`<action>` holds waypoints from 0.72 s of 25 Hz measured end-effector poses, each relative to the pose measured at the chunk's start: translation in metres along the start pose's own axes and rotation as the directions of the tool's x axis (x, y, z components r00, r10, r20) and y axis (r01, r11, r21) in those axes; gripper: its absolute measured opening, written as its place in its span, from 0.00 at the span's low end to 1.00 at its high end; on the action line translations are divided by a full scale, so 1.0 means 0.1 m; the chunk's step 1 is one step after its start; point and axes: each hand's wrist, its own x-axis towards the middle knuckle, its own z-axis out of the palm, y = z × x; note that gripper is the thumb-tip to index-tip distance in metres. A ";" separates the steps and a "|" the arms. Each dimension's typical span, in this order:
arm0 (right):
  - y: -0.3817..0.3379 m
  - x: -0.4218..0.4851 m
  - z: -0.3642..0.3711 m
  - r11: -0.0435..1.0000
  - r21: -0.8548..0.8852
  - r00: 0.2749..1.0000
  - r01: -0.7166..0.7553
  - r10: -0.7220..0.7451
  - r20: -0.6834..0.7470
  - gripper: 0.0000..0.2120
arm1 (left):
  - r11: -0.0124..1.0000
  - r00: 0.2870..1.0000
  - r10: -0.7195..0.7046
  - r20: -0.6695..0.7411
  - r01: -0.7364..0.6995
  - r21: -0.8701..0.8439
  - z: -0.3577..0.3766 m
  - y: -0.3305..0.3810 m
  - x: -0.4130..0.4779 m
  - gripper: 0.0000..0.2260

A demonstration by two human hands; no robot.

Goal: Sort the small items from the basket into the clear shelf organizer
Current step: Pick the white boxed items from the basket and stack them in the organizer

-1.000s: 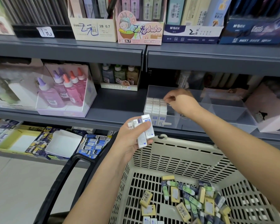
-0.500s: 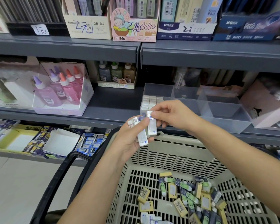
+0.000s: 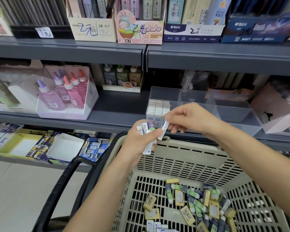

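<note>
L hand [image 3: 141, 139]: head view, centre frame, above far rim of basket [image 3: 187, 148]. Fingers curled round bundle of small white erasers [image 3: 146, 128], thumb pressed across front. Several pcs, exact no. unclear. Bundle roughly upright, ends poking out above and below the grip.

R hand [image 3: 189, 118]: just right of L hand. Thumb + forefinger pinch a single eraser [image 3: 164, 128], white w/ printed sleeve, tilted, touching the bundle at L thumb tip. Other fingers loosely curled beneath.

Clear organizer [image 3: 224, 106]: on mid shelf [image 3: 117, 104], directly behind both hands, right of centre. Divided into compartments. Front-left compartment holds stocked erasers [image 3: 158, 108], white, standing on end in tight rows, three across.

Basket: beige slotted plastic, lower frame, under both forearms. Black handle [image 3: 60, 186] swung down at left side.

Loose items [image 3: 194, 201]: scattered on basket floor, mostly toward right. Mix of yellow-sleeved and blue/green-sleeved erasers, plus a few white ones at near edge. Many overlapping, count not readable.

Misc. stock, same view:
- Glue bottles [image 3: 65, 91], pink/purple, in clear display box, mid shelf left.
- Small carton w/ three bottles [image 3: 122, 77], further back, mid shelf centre.
- Pink cartoon carton [image 3: 139, 30] marked 2B 0.7, top shelf, between other stationery cartons.
- Yellow tray [image 3: 18, 144] and white tray [image 3: 65, 146], lower shelf left, well apart from basket.
</note>
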 end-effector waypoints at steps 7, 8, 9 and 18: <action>0.02 0.16 -0.52 0.921 -0.390 0.925 0.015 -0.161 -0.344 0.12 | 0.997 0.997 0.054 -0.048 -0.057 -0.056 -0.09 0.04 0.02 0.12; 0.04 0.19 -0.51 0.865 -0.502 0.914 -0.016 -0.190 -0.357 0.12 | 0.997 0.998 0.049 -0.047 -0.052 -0.061 -0.09 0.03 0.02 0.12; 0.05 0.21 -0.47 0.818 -0.575 0.914 -0.023 -0.217 -0.344 0.12 | 0.997 0.998 0.043 -0.046 -0.046 -0.065 -0.08 0.03 0.02 0.13; 0.31 0.37 -0.21 0.771 -0.637 0.981 0.021 -0.140 -0.136 0.10 | 0.998 0.998 0.029 -0.050 -0.032 -0.058 -0.06 0.01 0.03 0.12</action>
